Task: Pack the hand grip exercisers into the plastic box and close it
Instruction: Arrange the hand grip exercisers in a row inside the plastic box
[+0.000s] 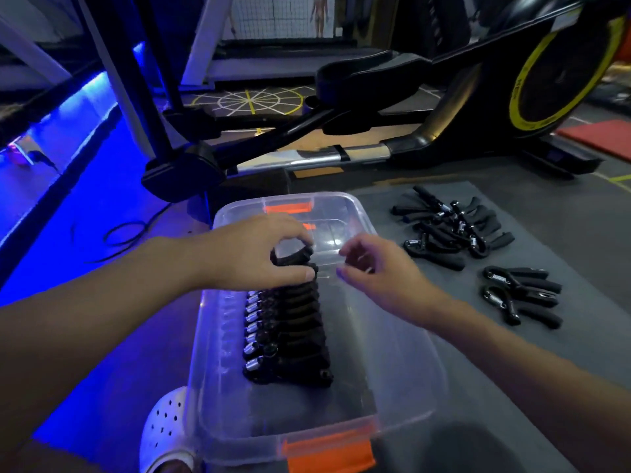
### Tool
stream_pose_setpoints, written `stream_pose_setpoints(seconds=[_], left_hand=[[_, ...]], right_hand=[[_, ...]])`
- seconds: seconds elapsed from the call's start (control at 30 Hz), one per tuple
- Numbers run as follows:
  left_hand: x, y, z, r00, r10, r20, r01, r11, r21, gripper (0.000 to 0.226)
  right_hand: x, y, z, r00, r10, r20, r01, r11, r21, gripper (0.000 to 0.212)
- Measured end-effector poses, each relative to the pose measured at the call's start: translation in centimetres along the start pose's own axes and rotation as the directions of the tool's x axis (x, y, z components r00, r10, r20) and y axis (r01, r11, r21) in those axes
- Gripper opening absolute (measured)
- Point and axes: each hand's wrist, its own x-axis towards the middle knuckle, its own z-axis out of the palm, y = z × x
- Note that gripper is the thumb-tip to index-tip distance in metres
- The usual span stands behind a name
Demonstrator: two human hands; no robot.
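Note:
A clear plastic box (403,367) with orange latches lies open on the floor mat in front of me. Inside it, along the left side, several black hand grip exercisers (290,336) stand packed in a row. My left hand (259,254) grips one black exerciser (293,259) at the far end of that row. Just to the right, my right hand (379,268) hovers over the box with loosely curled fingers and holds nothing. A loose pile of exercisers (454,227) and two more exercisers (522,295) lie on the mat to the right.
The box's clear lid (345,206) lies behind the box. A black elliptical trainer (426,107) with a yellow-rimmed wheel stands beyond the mat. A white perforated clog (164,428) sits by the box's near left corner. Blue-lit floor with a black cable spreads to the left.

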Motion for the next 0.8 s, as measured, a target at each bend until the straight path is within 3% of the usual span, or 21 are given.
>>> stream_pose_setpoints(seconds=[0.13,0.3,0.4,0.53,0.7,0.8], left_hand=[[3.7,2.2,1.1,0.999,0.042,0.016,-0.042,0.999,0.008,0.063],[7.3,5.8,4.0,0.984,0.168,0.058,-0.170,0.985,0.016,0.058],[8.9,7.2,5.8,0.972,0.216,0.090,-0.220,0.974,0.046,0.059],[10.3,7.6,7.5,0.964,0.227,0.140,-0.240,0.967,0.082,0.074],[11.1,7.0,8.9,0.963,0.176,0.203,-0.213,0.960,0.180,0.072],[11.3,6.7,8.8,0.965,0.164,0.204,-0.203,0.961,0.186,0.076]], right_hand=[[0.1,2.1,-5.3,0.960,0.030,-0.280,-0.043,0.998,-0.040,0.008],[-2.1,10.2,-9.7,0.873,0.283,-0.396,-0.310,0.951,-0.005,0.009],[-3.6,15.9,-10.9,0.765,0.495,-0.412,-0.471,0.866,0.167,0.011],[-5.2,21.7,-11.4,0.635,0.639,-0.434,-0.593,0.763,0.256,0.029],[-6.8,27.4,-13.0,0.590,0.593,-0.548,-0.733,0.678,-0.055,0.069],[-7.6,29.5,-14.2,0.531,0.600,-0.598,-0.777,0.626,-0.062,0.083]])
